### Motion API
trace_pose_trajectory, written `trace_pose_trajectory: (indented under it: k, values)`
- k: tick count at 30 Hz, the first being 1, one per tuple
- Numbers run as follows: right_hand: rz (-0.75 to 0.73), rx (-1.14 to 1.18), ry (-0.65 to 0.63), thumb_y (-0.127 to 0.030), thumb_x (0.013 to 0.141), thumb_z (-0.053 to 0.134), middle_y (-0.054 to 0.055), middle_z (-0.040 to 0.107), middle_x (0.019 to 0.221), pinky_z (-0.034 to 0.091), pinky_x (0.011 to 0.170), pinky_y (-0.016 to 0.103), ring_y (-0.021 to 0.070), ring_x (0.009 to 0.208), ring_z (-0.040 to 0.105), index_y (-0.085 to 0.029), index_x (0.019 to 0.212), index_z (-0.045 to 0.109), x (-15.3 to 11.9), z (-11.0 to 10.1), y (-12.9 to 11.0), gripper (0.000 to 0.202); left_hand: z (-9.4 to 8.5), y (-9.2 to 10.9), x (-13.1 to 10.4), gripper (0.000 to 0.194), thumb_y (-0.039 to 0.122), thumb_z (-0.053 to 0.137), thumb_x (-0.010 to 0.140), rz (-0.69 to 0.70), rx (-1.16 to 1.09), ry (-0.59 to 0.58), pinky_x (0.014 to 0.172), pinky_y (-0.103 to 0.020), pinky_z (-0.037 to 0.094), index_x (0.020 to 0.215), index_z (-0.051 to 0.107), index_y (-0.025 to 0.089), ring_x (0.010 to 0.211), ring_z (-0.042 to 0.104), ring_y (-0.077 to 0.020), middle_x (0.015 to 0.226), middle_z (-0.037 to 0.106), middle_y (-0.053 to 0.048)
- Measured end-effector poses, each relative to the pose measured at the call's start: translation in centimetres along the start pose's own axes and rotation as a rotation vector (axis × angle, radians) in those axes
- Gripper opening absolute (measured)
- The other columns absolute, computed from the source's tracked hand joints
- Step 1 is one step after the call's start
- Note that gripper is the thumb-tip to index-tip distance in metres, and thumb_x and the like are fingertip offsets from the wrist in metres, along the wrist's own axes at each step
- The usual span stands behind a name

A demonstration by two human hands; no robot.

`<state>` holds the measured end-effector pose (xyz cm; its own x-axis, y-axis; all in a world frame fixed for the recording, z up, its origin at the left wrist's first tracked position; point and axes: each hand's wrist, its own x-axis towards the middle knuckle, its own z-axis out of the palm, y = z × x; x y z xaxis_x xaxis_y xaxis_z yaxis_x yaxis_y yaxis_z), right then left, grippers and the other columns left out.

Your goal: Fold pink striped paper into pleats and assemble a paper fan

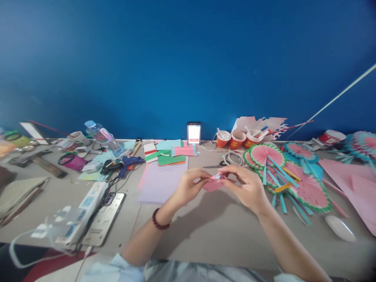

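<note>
Above the table, both hands hold a small piece of pink paper (pixel 214 186) with a light blue part at its upper edge. My left hand (pixel 190 187), below a dark bead bracelet (pixel 160 220), pinches the paper's left end. Fingers curled, my right hand (pixel 248 188) grips the right end. Part of the paper is hidden behind the fingertips. Just beyond the hands lie scissors (pixel 216 167). Under and left of my left hand is a lilac sheet (pixel 161 184), with green paper (pixel 172 159) and a pink strip piece (pixel 184 150) at its far end.
Watermelon-coloured paper fans (pixel 308 186) lie right, near a white mouse (pixel 340 228) and pink sheets (pixel 362 199). Red paper cups (pixel 237 140) line the blue wall. To the left are a phone (pixel 104 219), power strip (pixel 84 213), glue gun (pixel 127 164), bottle (pixel 104 137) and hammer (pixel 38 160).
</note>
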<state>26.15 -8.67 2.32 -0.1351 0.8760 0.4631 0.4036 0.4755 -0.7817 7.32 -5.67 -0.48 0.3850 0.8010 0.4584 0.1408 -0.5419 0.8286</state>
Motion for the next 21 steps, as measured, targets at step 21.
trace_pose_trajectory:
  k: [21]
  values:
    - [-0.251,0.023,0.054,-0.013,0.077,0.066,0.003,0.07,0.077,0.052,0.07,0.032,0.0178,0.076,0.064,-0.024,0.087,0.072,3.3,-0.4,-2.2,0.016,-1.7,1.6,3.5,0.008,0.023,0.064,0.08,0.174,-0.048,0.018,0.07,-0.027,0.051,0.08,0.069,0.016,0.076,0.064,-0.0162,0.081,0.07,-0.008]
